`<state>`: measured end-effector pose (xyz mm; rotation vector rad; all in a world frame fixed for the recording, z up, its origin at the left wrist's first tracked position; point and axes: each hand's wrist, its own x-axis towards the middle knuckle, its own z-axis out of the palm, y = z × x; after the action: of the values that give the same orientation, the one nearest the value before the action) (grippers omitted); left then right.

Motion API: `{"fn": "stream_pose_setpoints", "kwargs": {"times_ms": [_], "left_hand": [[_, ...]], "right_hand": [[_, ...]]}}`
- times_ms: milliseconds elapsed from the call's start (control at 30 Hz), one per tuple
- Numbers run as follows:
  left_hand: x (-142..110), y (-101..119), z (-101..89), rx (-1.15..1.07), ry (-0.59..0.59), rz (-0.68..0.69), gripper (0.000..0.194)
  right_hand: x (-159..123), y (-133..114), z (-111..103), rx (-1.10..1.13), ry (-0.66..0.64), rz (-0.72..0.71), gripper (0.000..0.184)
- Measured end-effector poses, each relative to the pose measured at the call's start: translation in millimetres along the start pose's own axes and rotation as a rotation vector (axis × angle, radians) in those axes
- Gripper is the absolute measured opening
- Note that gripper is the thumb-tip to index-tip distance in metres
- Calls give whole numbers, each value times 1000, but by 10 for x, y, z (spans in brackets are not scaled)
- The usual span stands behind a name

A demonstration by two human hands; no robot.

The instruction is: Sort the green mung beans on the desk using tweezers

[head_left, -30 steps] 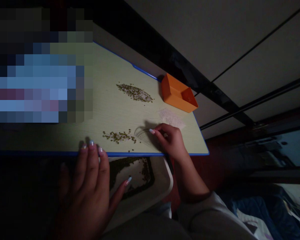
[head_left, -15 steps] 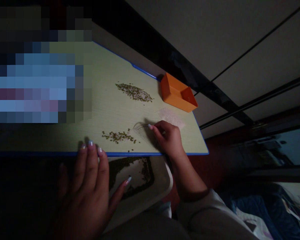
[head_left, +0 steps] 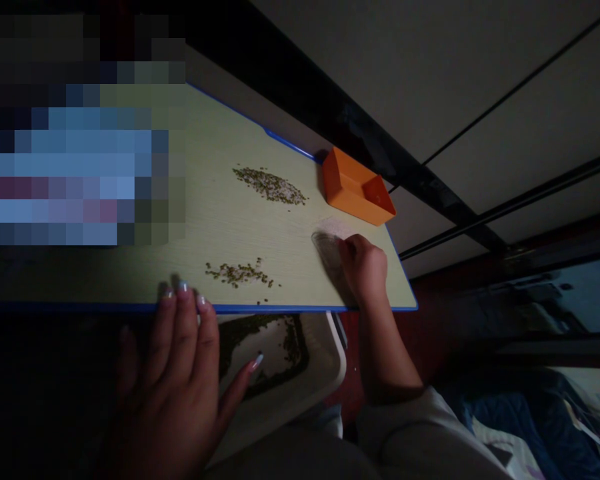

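My right hand (head_left: pixel 369 270) is closed in a pinch over the right part of the board. In its fingers is a thin, see-through piece with a curved rim (head_left: pixel 325 248); its exact kind is hard to make out. Just beyond it lies a heap of fine pale grains (head_left: pixel 333 225), partly hidden by the hand. My left hand (head_left: pixel 183 373) rests open, fingertips on the board's near edge. To the right of those fingertips is a small scatter of green beans mixed with pale grains (head_left: pixel 240 273). A larger mixed pile (head_left: pixel 270 187) lies farther back.
An orange open box (head_left: pixel 360 190) stands at the board's back right. The pale board (head_left: pixel 205 220) has a blue rim. Below its near edge, a white tub (head_left: pixel 330 363) holds dark green beans. Pixelation hides the upper left. Bluish cloth (head_left: pixel 520 413) lies at lower right.
My right hand has moved right with the see-through piece, away from the small bean scatter and onto the pale grains. My left hand has stayed in place.
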<state>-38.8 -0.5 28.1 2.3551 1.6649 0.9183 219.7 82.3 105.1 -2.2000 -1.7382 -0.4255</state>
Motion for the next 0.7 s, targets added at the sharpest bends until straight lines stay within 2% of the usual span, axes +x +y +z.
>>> {"fn": "stream_pose_setpoints", "kwargs": {"times_ms": [100, 267, 433, 700], "left_hand": [[-8, -17, 9, 0, -1, 0, 84], [5, -13, 7, -16, -7, -8, 84], [12, -1, 11, -13, 7, -5, 84], [-1, -29, 23, -18, 4, -13, 84]], "right_hand": [[-41, 30, -8, 181, 3, -18, 28], [-137, -68, -39, 493, -112, -252, 24], [-173, -194, -66, 556, -172, -385, 20], [-215, -230, -86, 593, -195, -406, 20]]}}
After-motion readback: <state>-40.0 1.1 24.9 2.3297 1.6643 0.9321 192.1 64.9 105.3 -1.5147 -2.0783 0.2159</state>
